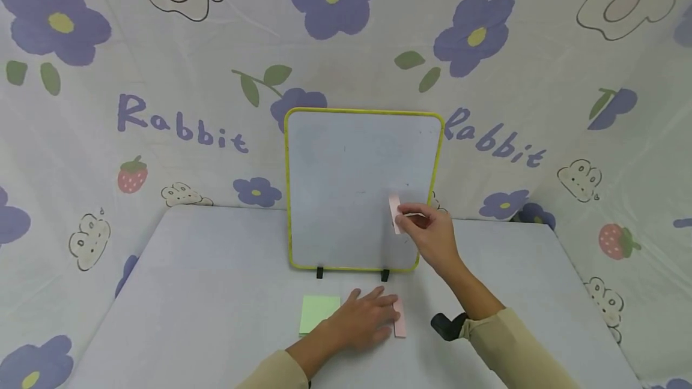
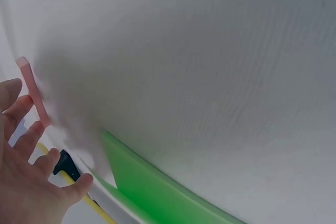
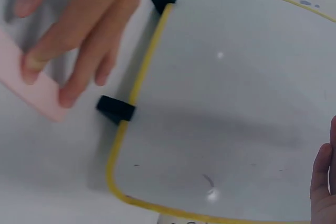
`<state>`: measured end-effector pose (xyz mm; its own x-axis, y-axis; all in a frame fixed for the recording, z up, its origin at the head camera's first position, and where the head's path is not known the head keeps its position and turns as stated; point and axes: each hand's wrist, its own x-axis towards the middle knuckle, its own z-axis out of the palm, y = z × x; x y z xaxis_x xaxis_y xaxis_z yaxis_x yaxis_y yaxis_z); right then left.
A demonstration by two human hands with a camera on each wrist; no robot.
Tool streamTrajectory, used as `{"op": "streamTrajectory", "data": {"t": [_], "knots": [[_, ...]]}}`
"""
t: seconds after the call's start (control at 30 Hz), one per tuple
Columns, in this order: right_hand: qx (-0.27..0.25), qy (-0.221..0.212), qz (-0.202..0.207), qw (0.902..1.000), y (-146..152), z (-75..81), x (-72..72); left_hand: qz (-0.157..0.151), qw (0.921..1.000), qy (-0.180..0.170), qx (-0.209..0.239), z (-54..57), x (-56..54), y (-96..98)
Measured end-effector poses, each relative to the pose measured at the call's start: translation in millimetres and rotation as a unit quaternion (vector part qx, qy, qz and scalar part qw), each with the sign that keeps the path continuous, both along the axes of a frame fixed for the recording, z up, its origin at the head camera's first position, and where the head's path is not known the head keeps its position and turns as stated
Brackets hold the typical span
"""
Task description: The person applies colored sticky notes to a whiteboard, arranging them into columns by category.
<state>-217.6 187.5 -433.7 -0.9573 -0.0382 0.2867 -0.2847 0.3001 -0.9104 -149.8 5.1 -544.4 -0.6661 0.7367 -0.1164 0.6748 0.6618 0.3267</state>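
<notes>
My right hand (image 1: 431, 233) pinches a narrow pink sticky note (image 1: 395, 215) between thumb and fingertips, upright over the lower right of the whiteboard (image 1: 346, 185). Only a sliver of that hand (image 3: 323, 179) shows at the edge of the right wrist view. Down on the table, my left hand (image 1: 362, 320) lies with fingers spread, fingertips on a narrow pink sticky note pad (image 1: 400, 323). The left wrist view shows this pad (image 2: 34, 90) at the fingers' far side. A square green sticky note pad (image 1: 319, 312) lies left of the left hand, partly covered by the forearm.
The yellow-framed whiteboard stands upright on black feet (image 1: 385, 275) at the back of the white table (image 1: 216, 293). Behind it hangs a patterned cloth (image 1: 205, 77) with flowers and rabbits. A black wrist device (image 1: 449, 326) sits at the right sleeve.
</notes>
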Motion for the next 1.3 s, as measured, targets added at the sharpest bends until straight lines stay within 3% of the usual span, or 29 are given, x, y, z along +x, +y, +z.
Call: {"op": "streamTrajectory", "data": {"t": [0.27, 0.5, 0.67, 0.87, 1.13, 1.3], "knots": [[-0.030, 0.023, -0.032, 0.9988, -6, 23.1, -17.5, 0.008, 0.9998, -0.016, -0.006, 5.1, 0.0, 3.3], [-0.033, 0.040, -0.057, 0.9970, -3, 37.1, -30.4, -0.002, 0.9997, 0.022, 0.000, 1.2, -0.6, 5.3], [-0.036, 0.025, -0.074, 0.9963, -4, 46.4, -37.2, -0.006, 0.9988, 0.046, 0.018, -1.5, -0.6, 6.1], [-0.051, -0.002, -0.064, 0.9966, -5, 47.1, -41.2, -0.003, 0.9982, 0.044, 0.039, 0.5, 0.3, 6.8], [-0.039, -0.011, -0.060, 0.9974, -5, 46.4, -42.7, -0.001, 0.9985, 0.045, 0.032, 1.3, 0.6, 8.9], [-0.036, -0.015, -0.058, 0.9976, -5, 47.8, -43.3, -0.010, 0.9987, 0.038, 0.033, 7.2, -1.8, 8.8]]}}
